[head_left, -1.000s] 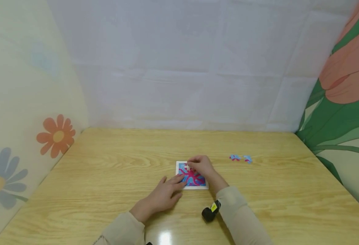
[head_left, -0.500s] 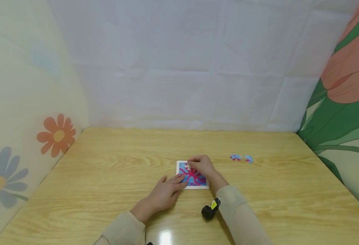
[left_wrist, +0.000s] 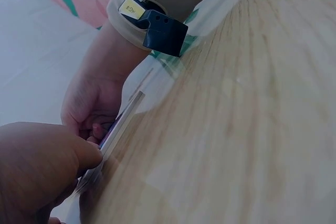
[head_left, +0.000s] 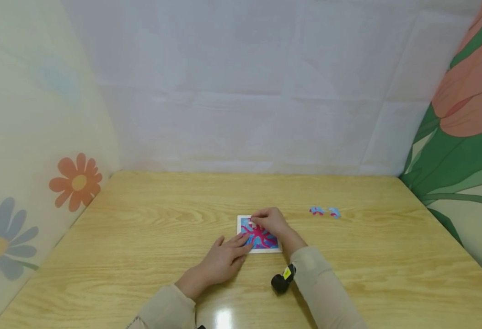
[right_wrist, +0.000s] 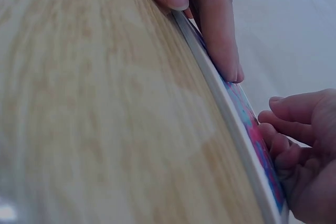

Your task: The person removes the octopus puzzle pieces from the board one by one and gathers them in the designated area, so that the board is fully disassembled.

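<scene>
A small jigsaw puzzle in a white-rimmed tray (head_left: 239, 226) lies mid-table, showing a pink, many-armed figure on blue and purple. My left hand (head_left: 223, 261) rests its straight fingers on the puzzle's left side, with the thumb down by the near edge. Over the upper part of the picture, my right hand (head_left: 270, 222) pinches a puzzle piece (head_left: 252, 224), of which a pale bit shows at the fingertips. In the right wrist view the right hand's other fingers (right_wrist: 286, 153) curl close over the tray, and the piece itself is hidden.
Two loose blue and pink puzzle pieces, one on the left (head_left: 317, 211) and one on the right (head_left: 334, 213), lie beyond my right hand. A black wrist camera (head_left: 282, 282) sticks out from the right sleeve. A white cloth (head_left: 241, 114) hangs behind the wooden table (head_left: 163, 205).
Both hands keep nearly the same places. The right fingertips shift only slightly with the piece at the top of the puzzle, and the loose pieces stay put.
</scene>
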The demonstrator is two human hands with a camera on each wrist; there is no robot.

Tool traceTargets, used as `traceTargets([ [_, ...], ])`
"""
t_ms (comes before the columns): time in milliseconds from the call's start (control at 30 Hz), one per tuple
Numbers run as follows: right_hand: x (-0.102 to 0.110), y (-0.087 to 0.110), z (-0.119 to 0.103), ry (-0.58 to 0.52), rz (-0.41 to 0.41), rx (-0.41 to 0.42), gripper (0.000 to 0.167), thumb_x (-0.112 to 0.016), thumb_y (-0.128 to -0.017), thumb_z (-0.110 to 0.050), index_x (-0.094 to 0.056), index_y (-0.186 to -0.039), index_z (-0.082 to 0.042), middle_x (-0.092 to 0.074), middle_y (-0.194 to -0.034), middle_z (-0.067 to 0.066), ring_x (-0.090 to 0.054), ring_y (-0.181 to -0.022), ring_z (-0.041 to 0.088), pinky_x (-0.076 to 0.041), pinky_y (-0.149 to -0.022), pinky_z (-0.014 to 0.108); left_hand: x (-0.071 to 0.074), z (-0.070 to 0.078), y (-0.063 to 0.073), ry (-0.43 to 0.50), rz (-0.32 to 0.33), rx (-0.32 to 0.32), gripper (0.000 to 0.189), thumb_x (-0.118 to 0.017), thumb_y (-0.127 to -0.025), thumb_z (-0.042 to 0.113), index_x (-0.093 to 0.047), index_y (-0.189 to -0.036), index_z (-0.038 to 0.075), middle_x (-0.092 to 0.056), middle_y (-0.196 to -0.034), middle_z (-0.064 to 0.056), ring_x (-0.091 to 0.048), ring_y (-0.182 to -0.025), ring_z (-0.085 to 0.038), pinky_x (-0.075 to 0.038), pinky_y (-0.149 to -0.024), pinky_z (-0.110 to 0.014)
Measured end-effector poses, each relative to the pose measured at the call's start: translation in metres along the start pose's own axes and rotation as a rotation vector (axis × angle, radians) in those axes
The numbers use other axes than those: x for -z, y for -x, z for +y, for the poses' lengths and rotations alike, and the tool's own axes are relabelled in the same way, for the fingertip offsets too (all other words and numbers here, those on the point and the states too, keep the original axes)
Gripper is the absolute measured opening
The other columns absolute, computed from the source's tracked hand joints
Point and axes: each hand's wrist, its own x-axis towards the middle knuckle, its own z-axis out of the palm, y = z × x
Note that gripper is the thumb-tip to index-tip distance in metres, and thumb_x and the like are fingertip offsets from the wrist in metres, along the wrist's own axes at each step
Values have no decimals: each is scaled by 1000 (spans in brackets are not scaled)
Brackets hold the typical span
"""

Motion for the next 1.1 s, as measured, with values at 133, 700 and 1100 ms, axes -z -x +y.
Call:
traceTargets([
  [133, 0, -1, 0, 14, -16, -5, 16, -63, -77, -11, -67, -88, 0, -56, -66, -1, -45, -57, 8, -38, -50, 21, 1, 0, 0, 2, -4, -6, 36, -49, -86, 15, -51, -121, 5, -39, -130, -12, -31, -121, -26, -18, -89, -59],
  [700, 2, 1, -2, 71, -42, 72, 12, -59, -79, -5, -66, -87, 1, -61, -78, 4, -49, -66, 10, -41, -60, 22, 0, -1, 0, 16, -6, -9, 37, -50, -86, 17, -51, -121, 6, -38, -130, -12, -30, -121, -25, -18, -89, -59],
  [1100, 1, 1, -2, 18, -34, 41, 12, -57, -79, -3, -64, -88, 1, -58, -76, 3, -47, -63, 10, -40, -56, 22, 2, 0, 0, 21, -24, -7, 38, -51, -86, 18, -51, -121, 4, -37, -131, -13, -28, -122, -27, -17, -89, -60],
])
